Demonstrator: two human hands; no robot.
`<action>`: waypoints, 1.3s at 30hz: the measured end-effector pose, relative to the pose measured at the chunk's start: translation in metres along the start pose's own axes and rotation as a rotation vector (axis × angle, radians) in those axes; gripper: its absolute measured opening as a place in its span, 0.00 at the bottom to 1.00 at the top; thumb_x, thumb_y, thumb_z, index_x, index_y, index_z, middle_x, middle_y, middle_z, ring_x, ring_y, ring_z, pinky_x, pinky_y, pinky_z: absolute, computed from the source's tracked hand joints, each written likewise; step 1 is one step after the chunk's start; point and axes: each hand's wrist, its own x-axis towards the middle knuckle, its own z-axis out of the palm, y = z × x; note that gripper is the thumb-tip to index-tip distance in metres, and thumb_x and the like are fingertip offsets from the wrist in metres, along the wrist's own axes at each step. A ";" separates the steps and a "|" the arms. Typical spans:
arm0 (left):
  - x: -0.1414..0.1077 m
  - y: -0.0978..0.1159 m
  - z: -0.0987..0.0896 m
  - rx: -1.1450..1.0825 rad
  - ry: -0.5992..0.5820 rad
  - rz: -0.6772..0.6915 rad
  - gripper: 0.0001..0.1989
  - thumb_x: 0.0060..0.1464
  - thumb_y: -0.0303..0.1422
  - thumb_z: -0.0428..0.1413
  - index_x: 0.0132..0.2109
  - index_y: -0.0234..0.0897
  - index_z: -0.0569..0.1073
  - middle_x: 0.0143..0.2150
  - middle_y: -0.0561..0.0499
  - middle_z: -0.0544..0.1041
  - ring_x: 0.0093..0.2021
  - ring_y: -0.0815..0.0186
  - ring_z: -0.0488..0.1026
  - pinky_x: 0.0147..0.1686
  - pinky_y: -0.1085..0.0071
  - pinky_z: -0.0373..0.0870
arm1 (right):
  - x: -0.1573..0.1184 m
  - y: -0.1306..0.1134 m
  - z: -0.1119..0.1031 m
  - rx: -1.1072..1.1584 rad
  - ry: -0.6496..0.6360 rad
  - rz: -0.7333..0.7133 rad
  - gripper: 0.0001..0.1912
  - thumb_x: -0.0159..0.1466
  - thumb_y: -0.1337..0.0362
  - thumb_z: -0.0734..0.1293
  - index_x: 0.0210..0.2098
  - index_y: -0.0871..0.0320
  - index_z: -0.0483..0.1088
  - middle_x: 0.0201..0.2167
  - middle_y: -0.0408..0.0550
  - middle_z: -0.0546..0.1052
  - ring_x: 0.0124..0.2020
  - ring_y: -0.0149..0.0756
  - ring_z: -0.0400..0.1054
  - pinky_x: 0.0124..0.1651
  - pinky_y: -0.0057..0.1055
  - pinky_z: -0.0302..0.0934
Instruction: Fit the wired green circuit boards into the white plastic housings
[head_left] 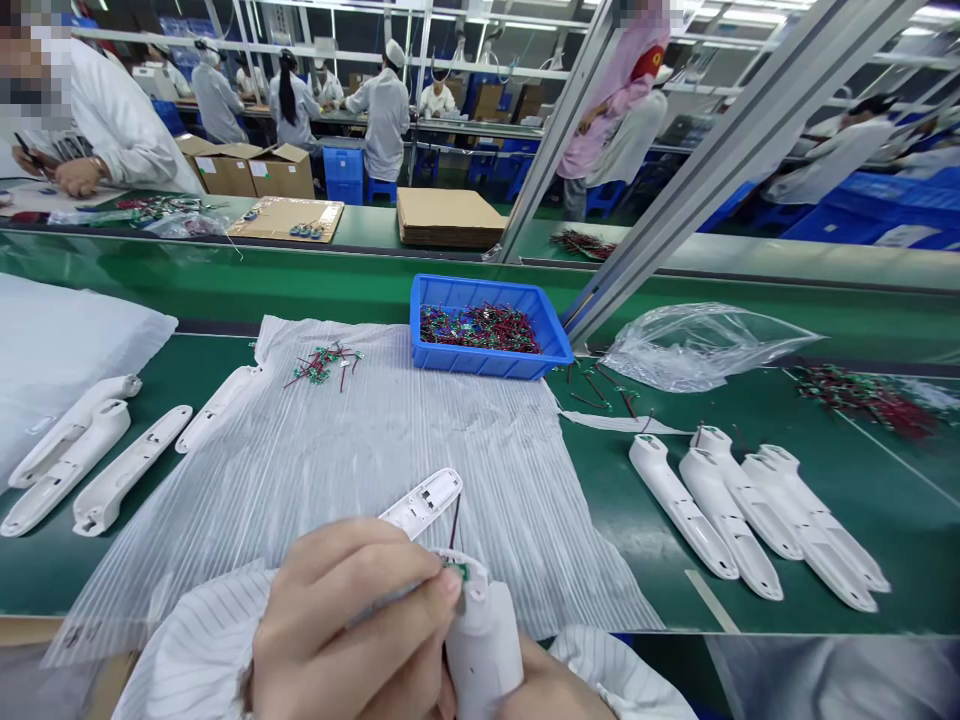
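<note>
My left hand (352,615) pinches a small green circuit board (460,571) at the open top end of a white plastic housing (486,640). A dark red wire (454,522) sticks up from that end. Wrapped around the lower part of the housing is my right hand (551,685), its fingers mostly hidden behind it. Just beyond my left hand, a white slotted shell piece (424,503) lies on the striped foam sheet (322,460). A small pile of wired boards (324,364) rests farther back on the same sheet.
A blue bin (487,362) of wired boards stands at the back, beside a slanted metal post (645,250). White housings (682,510) lie to the right, more shells (131,470) to the left. A clear plastic bag (697,345) sits back right. Co-workers are beyond the bench.
</note>
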 end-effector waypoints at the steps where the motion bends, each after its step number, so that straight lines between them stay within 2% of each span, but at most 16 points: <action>1: 0.000 0.000 0.001 -0.036 0.010 -0.033 0.06 0.47 0.20 0.53 0.29 0.34 0.72 0.26 0.52 0.72 0.25 0.71 0.69 0.22 0.75 0.69 | -0.001 -0.001 0.001 0.005 0.013 0.008 0.10 0.41 0.64 0.64 0.20 0.57 0.58 0.18 0.39 0.61 0.21 0.26 0.53 0.23 0.26 0.48; 6: 0.002 -0.004 0.000 -0.232 -0.060 -0.245 0.05 0.48 0.21 0.53 0.31 0.34 0.69 0.27 0.52 0.70 0.27 0.72 0.69 0.25 0.76 0.68 | -0.005 -0.003 0.003 0.059 0.107 0.054 0.11 0.38 0.67 0.64 0.19 0.57 0.56 0.16 0.37 0.58 0.17 0.23 0.47 0.19 0.24 0.40; 10: 0.003 -0.007 -0.001 -0.242 -0.115 -0.129 0.07 0.49 0.18 0.51 0.33 0.33 0.68 0.28 0.51 0.72 0.29 0.73 0.69 0.28 0.79 0.69 | -0.009 -0.003 -0.003 0.091 0.078 0.074 0.11 0.38 0.67 0.65 0.18 0.57 0.56 0.14 0.36 0.57 0.16 0.22 0.46 0.18 0.23 0.39; 12: 0.004 -0.009 -0.001 -0.268 -0.159 -0.143 0.06 0.49 0.19 0.52 0.33 0.34 0.69 0.28 0.51 0.73 0.29 0.72 0.70 0.29 0.78 0.70 | -0.011 -0.004 -0.007 0.111 0.079 0.119 0.10 0.38 0.68 0.65 0.20 0.57 0.58 0.13 0.35 0.58 0.14 0.21 0.46 0.17 0.23 0.38; 14: 0.004 -0.012 0.000 -0.359 -0.240 -0.304 0.05 0.49 0.25 0.54 0.36 0.35 0.70 0.29 0.50 0.73 0.29 0.70 0.71 0.27 0.78 0.71 | -0.011 -0.004 -0.009 0.157 0.063 0.133 0.10 0.38 0.69 0.65 0.21 0.58 0.59 0.12 0.35 0.60 0.12 0.20 0.46 0.14 0.22 0.36; 17: 0.003 -0.017 0.000 -0.543 -0.393 -0.599 0.07 0.49 0.32 0.55 0.37 0.36 0.73 0.31 0.48 0.75 0.31 0.67 0.73 0.24 0.78 0.71 | -0.004 -0.001 -0.011 0.259 -0.054 0.034 0.10 0.36 0.72 0.65 0.19 0.59 0.58 0.10 0.34 0.60 0.10 0.19 0.47 0.12 0.19 0.35; 20: 0.002 -0.019 0.001 -0.745 -0.490 -0.768 0.10 0.52 0.32 0.52 0.42 0.38 0.72 0.35 0.46 0.77 0.36 0.66 0.74 0.32 0.75 0.73 | 0.005 0.004 -0.012 0.342 -0.182 -0.023 0.11 0.35 0.74 0.65 0.18 0.60 0.59 0.09 0.34 0.61 0.09 0.19 0.48 0.11 0.17 0.36; 22: 0.000 -0.019 0.004 -0.873 -0.482 -0.844 0.20 0.51 0.33 0.53 0.52 0.39 0.65 0.37 0.46 0.77 0.34 0.66 0.75 0.32 0.74 0.73 | 0.008 0.005 -0.013 0.372 -0.236 -0.037 0.12 0.36 0.75 0.64 0.20 0.60 0.59 0.10 0.34 0.61 0.09 0.19 0.48 0.10 0.16 0.37; 24: -0.003 -0.018 0.008 -0.910 -0.348 -0.876 0.29 0.50 0.33 0.55 0.58 0.39 0.56 0.34 0.46 0.78 0.31 0.66 0.75 0.29 0.75 0.73 | 0.009 0.004 -0.014 0.347 -0.261 -0.045 0.12 0.37 0.73 0.64 0.23 0.60 0.60 0.10 0.34 0.63 0.09 0.20 0.48 0.11 0.16 0.40; 25: -0.004 -0.017 0.010 -0.876 -0.254 -0.871 0.29 0.49 0.33 0.56 0.57 0.38 0.56 0.32 0.47 0.78 0.30 0.66 0.75 0.28 0.75 0.73 | 0.008 0.003 -0.014 0.276 -0.253 -0.053 0.12 0.40 0.71 0.64 0.25 0.60 0.60 0.12 0.36 0.65 0.10 0.20 0.51 0.12 0.16 0.44; 26: -0.005 -0.017 0.013 -0.810 -0.165 -0.860 0.27 0.49 0.32 0.56 0.56 0.37 0.58 0.30 0.48 0.79 0.30 0.66 0.75 0.28 0.76 0.73 | 0.007 0.002 -0.014 0.152 -0.197 -0.081 0.13 0.42 0.69 0.64 0.29 0.61 0.61 0.16 0.38 0.68 0.13 0.23 0.56 0.15 0.18 0.50; 28: -0.006 -0.017 0.016 -0.635 -0.062 -0.844 0.21 0.48 0.29 0.56 0.51 0.35 0.65 0.28 0.49 0.79 0.31 0.67 0.76 0.30 0.77 0.73 | 0.003 0.001 -0.012 -0.215 0.060 -0.228 0.21 0.48 0.67 0.63 0.42 0.61 0.60 0.31 0.48 0.73 0.27 0.31 0.67 0.27 0.27 0.61; 30: -0.006 -0.019 0.019 -0.492 -0.054 -0.851 0.13 0.48 0.28 0.56 0.44 0.34 0.70 0.28 0.50 0.79 0.31 0.67 0.76 0.30 0.78 0.73 | -0.001 0.002 -0.009 -0.604 0.410 -0.457 0.32 0.52 0.67 0.64 0.54 0.55 0.48 0.50 0.55 0.64 0.45 0.40 0.64 0.38 0.35 0.62; 32: -0.006 -0.021 0.021 -0.388 -0.059 -0.849 0.06 0.47 0.28 0.56 0.35 0.33 0.73 0.27 0.50 0.79 0.29 0.67 0.76 0.30 0.78 0.74 | -0.003 0.003 -0.005 -0.902 0.602 -0.618 0.35 0.55 0.68 0.63 0.56 0.46 0.42 0.57 0.54 0.53 0.54 0.46 0.55 0.42 0.39 0.62; 35: -0.007 -0.023 0.026 -0.240 -0.059 -0.776 0.03 0.48 0.27 0.55 0.29 0.34 0.74 0.27 0.52 0.79 0.28 0.68 0.76 0.29 0.79 0.74 | -0.003 0.003 0.000 -1.160 0.545 -0.578 0.34 0.56 0.68 0.63 0.57 0.45 0.43 0.57 0.55 0.52 0.53 0.50 0.57 0.43 0.44 0.62; 39: -0.006 -0.022 0.025 -0.066 -0.131 -0.611 0.05 0.48 0.24 0.54 0.28 0.35 0.74 0.26 0.55 0.78 0.26 0.71 0.75 0.26 0.81 0.73 | -0.001 0.000 0.002 -1.122 0.544 -0.484 0.37 0.54 0.73 0.60 0.58 0.49 0.39 0.55 0.55 0.57 0.47 0.45 0.63 0.43 0.42 0.63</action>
